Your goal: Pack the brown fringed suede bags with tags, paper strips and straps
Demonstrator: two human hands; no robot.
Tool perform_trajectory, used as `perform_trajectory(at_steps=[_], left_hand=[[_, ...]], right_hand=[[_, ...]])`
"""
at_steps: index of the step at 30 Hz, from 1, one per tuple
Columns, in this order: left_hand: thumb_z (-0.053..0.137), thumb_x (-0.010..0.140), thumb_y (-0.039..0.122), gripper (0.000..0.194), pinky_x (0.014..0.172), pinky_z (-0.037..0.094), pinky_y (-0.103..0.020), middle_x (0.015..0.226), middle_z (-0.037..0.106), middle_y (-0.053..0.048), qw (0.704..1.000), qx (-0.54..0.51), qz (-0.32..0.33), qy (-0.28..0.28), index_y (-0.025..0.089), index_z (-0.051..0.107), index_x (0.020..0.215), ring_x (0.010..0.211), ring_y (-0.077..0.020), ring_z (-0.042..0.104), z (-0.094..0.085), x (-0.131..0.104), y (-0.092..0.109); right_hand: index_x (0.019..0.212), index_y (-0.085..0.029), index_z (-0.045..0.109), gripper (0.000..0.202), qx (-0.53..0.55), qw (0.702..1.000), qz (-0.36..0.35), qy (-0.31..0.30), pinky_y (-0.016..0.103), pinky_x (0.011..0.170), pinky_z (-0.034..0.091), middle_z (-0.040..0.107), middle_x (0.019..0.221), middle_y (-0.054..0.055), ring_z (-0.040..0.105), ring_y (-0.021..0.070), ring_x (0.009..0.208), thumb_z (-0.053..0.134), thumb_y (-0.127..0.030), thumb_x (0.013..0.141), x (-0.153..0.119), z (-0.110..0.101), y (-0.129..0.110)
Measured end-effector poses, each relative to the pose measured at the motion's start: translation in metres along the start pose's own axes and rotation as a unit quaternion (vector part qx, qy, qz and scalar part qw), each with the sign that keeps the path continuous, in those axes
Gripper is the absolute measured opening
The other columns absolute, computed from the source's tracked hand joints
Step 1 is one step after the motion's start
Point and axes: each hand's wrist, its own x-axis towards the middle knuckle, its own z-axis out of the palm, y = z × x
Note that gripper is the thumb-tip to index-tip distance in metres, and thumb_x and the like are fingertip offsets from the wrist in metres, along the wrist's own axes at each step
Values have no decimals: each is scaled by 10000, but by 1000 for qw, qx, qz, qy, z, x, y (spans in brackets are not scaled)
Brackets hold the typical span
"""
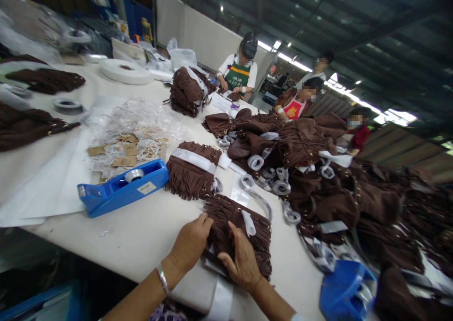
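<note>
A brown fringed bag (pixel 260 238) lies on the table in front of me, with a piece of white wrapping on its upper side. My left hand (pixel 191 240) pinches the bag's left edge, fingers closed on the fringe. On the bag's front rests my right hand (pixel 242 259), its thumb and fingers spread apart over the fringe. Just beyond is another brown fringed bag (pixel 193 170) with a white paper band around it. A clear strip (pixel 221 297) hangs over the table edge below the bag in my hands.
A blue tape dispenser (pixel 122 186) stands left, before a heap of tags (pixel 125 156) with strings. A second blue dispenser (pixel 348 290) is at lower right. Brown bags (pixel 300 141) with wrapped straps pile up on the right. Co-workers, one in a green apron (pixel 239 75), work across the table (pixel 141 236).
</note>
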Motion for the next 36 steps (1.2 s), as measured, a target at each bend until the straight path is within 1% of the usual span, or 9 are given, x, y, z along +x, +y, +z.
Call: perform_trajectory(at_steps=[3, 7, 9, 12, 15, 19, 25, 30, 36], left_hand=[[428, 915, 75, 275, 764, 597, -385, 1028, 642, -81, 1000, -9, 4, -3, 158, 606, 1108, 882, -223, 661, 3, -8, 30], [490, 895, 97, 252, 881, 574, -441, 1045, 661, -90, 997, -51, 52, 36, 143, 605, 1115, 988, -252, 627, 9, -26, 59], [503, 902, 132, 277, 948, 547, -474, 1102, 672, -94, 988, -77, 110, 71, 145, 593, 1164, 1056, -270, 611, 7, -38, 57], [496, 925, 158, 306, 971, 542, -363, 1205, 663, -81, 972, -134, 174, 88, 177, 566, 1223, 1124, -223, 611, 0, -52, 39], [419, 975, 158, 249, 839, 559, -255, 1089, 682, -50, 974, -183, 54, 123, 220, 560, 1171, 986, -145, 665, 3, -53, 19], [434, 982, 217, 172, 830, 569, -345, 1050, 656, -40, 977, -141, -107, 119, 231, 535, 1121, 948, -189, 671, 26, -34, 4], [404, 944, 118, 313, 929, 562, -374, 1227, 597, -66, 978, -132, -119, 108, 222, 483, 1228, 1107, -204, 632, 51, -24, 4], [432, 918, 121, 380, 978, 546, -391, 1319, 536, -65, 978, -160, -108, 80, 246, 479, 1274, 1151, -208, 611, 49, -30, 0], [417, 878, 96, 414, 1006, 526, -407, 1307, 552, -76, 972, -217, -86, 35, 223, 506, 1262, 1172, -213, 598, 51, -19, -7]], right_hand=[[1549, -137, 159, 841, 5, 1000, 14, -15, 505, 958, 496, 548, 1242, 180, 554, 325, 1113, 537, -546, 919, 2, 0, -1], [1478, -200, 350, 602, 50, 997, 50, -40, 448, 845, 512, 564, 1045, 102, 580, 280, 969, 456, -393, 918, 7, -1, -1], [1370, -224, 471, 498, 81, 994, 53, -53, 406, 811, 501, 549, 1024, 81, 576, 257, 939, 472, -358, 890, 10, -4, -1], [1178, -226, 559, 302, 104, 991, 62, -56, 362, 803, 473, 538, 1013, 66, 565, 231, 936, 488, -311, 896, 12, -8, -1], [1100, -221, 560, 209, 109, 990, 65, -58, 349, 799, 451, 532, 1013, 68, 553, 222, 939, 450, -275, 931, 14, -10, -2], [1068, -223, 552, 182, 115, 990, 68, -55, 344, 788, 444, 536, 1007, 70, 545, 222, 924, 449, -308, 945, 13, -10, 0], [1019, -219, 491, 308, 158, 985, 76, 0, 345, 758, 448, 540, 971, 65, 551, 219, 874, 291, -449, 973, 4, -6, 10], [1131, -221, 475, 443, 154, 985, 74, 1, 362, 819, 462, 549, 1066, 88, 568, 238, 969, 202, -540, 991, -1, -5, 13], [1057, -219, 494, 500, 147, 987, 62, 11, 346, 785, 473, 564, 1012, 85, 581, 229, 920, 171, -594, 987, 4, -6, 8]])
